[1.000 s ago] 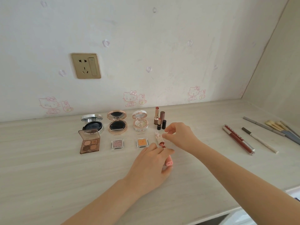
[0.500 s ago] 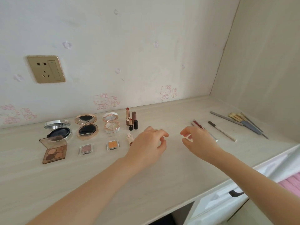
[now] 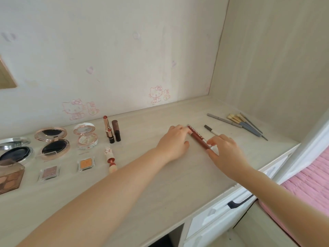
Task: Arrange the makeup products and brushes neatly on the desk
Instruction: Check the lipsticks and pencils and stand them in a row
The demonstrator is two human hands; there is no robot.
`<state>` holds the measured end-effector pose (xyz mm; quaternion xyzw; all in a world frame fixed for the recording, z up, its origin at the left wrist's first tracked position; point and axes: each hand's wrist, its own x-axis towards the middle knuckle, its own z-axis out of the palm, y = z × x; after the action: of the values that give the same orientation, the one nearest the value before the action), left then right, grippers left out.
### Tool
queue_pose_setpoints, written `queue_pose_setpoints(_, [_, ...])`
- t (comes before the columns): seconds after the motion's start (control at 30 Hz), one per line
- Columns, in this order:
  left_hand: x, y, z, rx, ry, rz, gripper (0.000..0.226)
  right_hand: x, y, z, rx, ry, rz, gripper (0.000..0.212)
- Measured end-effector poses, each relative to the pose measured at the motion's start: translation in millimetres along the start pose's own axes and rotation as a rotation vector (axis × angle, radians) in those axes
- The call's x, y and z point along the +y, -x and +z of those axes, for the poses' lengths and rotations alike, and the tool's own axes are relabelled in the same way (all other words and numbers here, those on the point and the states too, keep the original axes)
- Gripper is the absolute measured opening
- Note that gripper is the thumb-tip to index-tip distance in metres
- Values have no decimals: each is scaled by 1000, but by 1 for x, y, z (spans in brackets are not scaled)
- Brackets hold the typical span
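Two red lip pencils (image 3: pixel 198 137) lie side by side on the desk (image 3: pixel 178 184), at three o'clock from the lipsticks (image 3: pixel 116 130). Right hand (image 3: pixel 224 152) pinches their near ends; left hand (image 3: pixel 172 143) curls at the far tips, grasp unclear, likely squaring them together.

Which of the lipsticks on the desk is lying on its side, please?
The pink-and-white lipstick beside the orange eyeshadow pan; the other lipsticks stand upright behind it.
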<state>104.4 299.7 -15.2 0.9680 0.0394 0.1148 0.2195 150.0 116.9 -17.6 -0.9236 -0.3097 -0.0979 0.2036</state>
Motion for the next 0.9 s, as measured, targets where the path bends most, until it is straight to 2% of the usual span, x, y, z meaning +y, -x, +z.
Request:
queue_pose_setpoints(0.2, [-1, -26, 7, -32, -32, 11, 44, 5, -4, 6, -11, 21, 0, 22])
queue_pose_setpoints(0.47, [-6, -31, 7, -2, -134, 80, 35, 4, -8, 12, -8, 50, -8, 23])
queue_pose_setpoints(0.7, [-15, -23, -3, 14, -166, 99, 18, 3, -10, 13, -7, 70, -16, 19])
queue_pose_setpoints(0.9, [-20, -9, -17, -15, -233, 156, 16, -2, -5, 9, 18, 67, -31, 18])
